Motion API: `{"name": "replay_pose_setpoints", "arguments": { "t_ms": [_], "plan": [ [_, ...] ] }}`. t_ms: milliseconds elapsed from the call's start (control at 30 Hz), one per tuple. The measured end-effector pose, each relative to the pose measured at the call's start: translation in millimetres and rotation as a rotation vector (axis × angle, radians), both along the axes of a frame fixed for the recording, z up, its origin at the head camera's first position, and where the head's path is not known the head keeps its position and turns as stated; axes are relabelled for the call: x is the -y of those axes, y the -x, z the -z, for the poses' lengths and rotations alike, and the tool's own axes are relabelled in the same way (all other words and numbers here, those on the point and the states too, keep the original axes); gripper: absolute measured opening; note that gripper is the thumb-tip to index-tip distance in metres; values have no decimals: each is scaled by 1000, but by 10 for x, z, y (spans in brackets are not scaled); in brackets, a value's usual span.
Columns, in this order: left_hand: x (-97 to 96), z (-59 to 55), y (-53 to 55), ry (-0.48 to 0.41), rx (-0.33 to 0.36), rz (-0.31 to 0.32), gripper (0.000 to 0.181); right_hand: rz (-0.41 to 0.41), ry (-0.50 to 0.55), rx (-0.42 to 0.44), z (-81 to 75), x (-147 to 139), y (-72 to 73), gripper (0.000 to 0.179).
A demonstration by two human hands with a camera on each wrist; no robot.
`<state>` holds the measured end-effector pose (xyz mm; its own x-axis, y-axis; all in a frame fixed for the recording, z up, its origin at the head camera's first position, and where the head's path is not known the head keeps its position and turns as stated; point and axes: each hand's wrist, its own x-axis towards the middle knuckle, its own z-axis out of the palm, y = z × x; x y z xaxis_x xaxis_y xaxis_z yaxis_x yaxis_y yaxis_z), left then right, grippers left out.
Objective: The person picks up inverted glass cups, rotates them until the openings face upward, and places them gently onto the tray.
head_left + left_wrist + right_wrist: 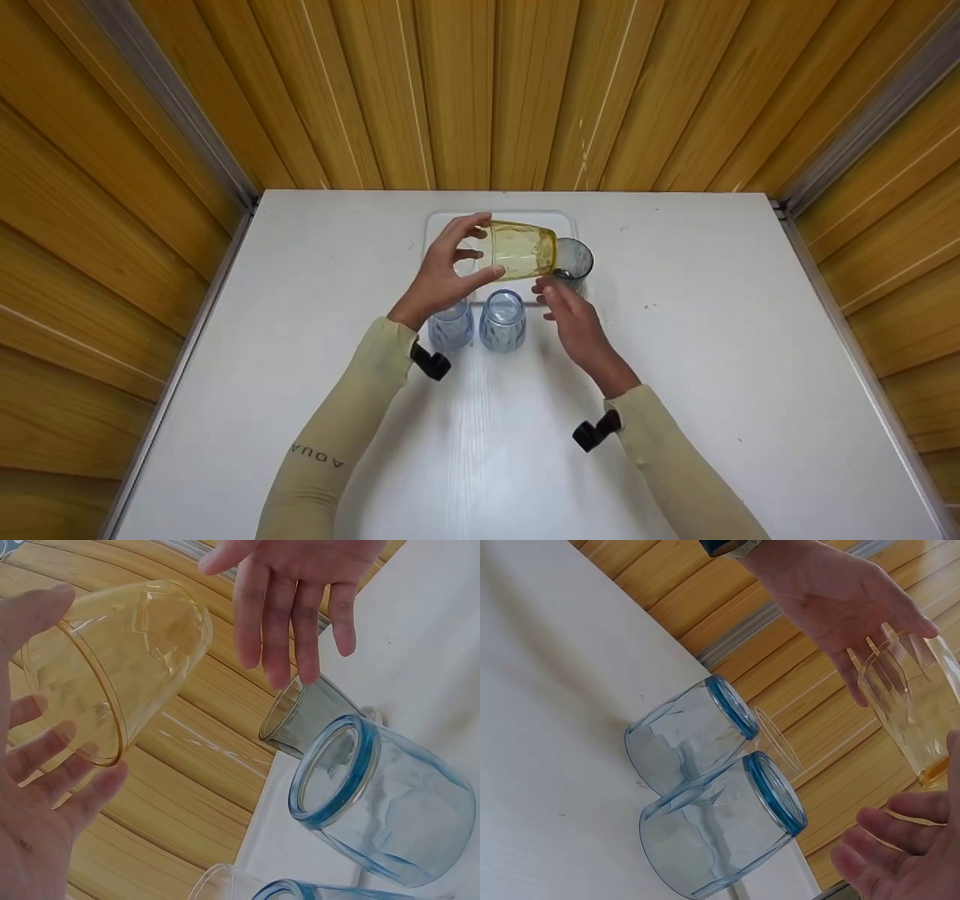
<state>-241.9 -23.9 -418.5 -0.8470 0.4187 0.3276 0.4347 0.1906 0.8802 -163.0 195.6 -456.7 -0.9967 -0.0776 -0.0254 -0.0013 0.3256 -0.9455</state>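
Note:
My left hand point(439, 279) grips a yellow drinking glass point(523, 250) near its rim, thumb on the near side and fingers on the far side. The glass lies sideways in the air, mouth toward my left palm and base pointing right. Below that base is my right hand point(576, 321), its fingers loosely extended, palm turned inward and holding nothing. In the left wrist view, a gap separates the right fingertips point(279, 675) from the yellow glass. Just past the right fingers stands a smoky grey glass point(577, 256), mouth up.
A white tray point(517, 214) lies under the yellow glass at the table's back. Two blue-tinted glasses point(502, 324) stand upside down at its front edge. A clear glass point(778, 739) is partly hidden behind them. Wood-patterned panels point(457, 90) border the white table point(675, 315).

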Motion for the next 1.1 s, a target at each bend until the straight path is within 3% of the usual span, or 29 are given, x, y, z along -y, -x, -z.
{"name": "replay_pose_setpoints", "arguments": {
  "t_ms": [233, 500, 1100],
  "plan": [
    [21, 31, 12, 25, -14, -34, 73, 13, -11, -5, 52, 51, -8, 44],
    [34, 5, 33, 45, -28, -55, 73, 20, -95, 22, 67, 101, 2, 40],
    [49, -41, 106, 95, -74, -102, 73, -40, -209, -20, 122, 234, 34, 60]
  ]
}}
